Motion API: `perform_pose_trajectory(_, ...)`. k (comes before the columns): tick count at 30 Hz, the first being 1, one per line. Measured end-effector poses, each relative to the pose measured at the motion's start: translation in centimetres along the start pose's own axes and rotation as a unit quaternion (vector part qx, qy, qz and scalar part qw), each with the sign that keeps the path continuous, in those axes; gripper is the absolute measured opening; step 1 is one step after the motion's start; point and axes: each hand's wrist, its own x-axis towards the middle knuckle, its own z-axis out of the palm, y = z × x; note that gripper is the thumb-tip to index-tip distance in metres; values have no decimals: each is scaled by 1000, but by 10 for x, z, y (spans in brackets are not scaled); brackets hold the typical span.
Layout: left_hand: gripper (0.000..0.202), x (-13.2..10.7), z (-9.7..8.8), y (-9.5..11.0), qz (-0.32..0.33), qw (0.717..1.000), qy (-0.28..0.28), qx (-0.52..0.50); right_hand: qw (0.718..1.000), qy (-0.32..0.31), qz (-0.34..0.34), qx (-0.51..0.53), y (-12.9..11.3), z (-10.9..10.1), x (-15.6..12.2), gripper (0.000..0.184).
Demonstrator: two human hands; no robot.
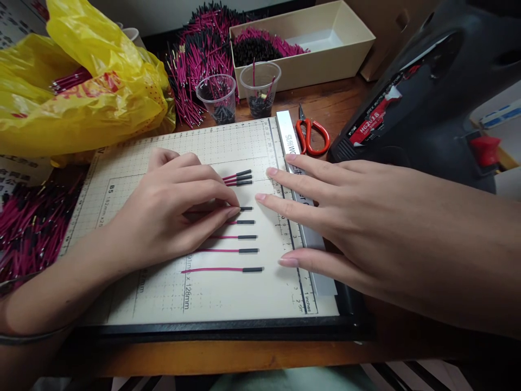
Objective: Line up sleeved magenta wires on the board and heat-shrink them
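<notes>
My left hand (pixel 183 206) is closed in a pinch on a thin magenta wire with a black sleeve (pixel 246 208) at its tip, most of it hidden by the fingers. Three sleeved wires (pixel 244 178) lie beyond the fingertips, partly covered by the hand. Nearer to me, several more magenta wires (pixel 220 270) lie roughly parallel, sleeves pointing right. All rest on a cream gridded cutting board (pixel 252 293). My right hand (pixel 329 201) is open, fingers spread over the board's ruler edge and the metal strip (pixel 323 271), holding nothing.
Behind the board stand two clear plastic cups (pixel 217 98) with black sleeves, a cardboard tray (pixel 321 62) and a wire heap (pixel 191 70). Red-handled scissors (pixel 315 138) lie right, beside a black heat gun (pixel 423 87). A yellow bag (pixel 93 108) and more wires (pixel 32 228) are left.
</notes>
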Motion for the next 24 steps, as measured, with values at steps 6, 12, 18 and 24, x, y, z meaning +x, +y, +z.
perform_pose_trajectory(6,9,0,0,-1,-10,1000,-7,-16,1000,-10,2,1,2,0,0,68)
perform_pose_trajectory(12,11,1,-1,1,-20,1000,1,-23,999,28,-11,-19,0,0,-1,65)
perform_pose_trajectory(18,18,2,0,-2,-94,994,42,25,996,69,-3,-47,2,1,4,66)
perform_pose_trajectory(24,19,5,0,-5,-101,993,35,41,997,68,12,-47,0,5,7,60)
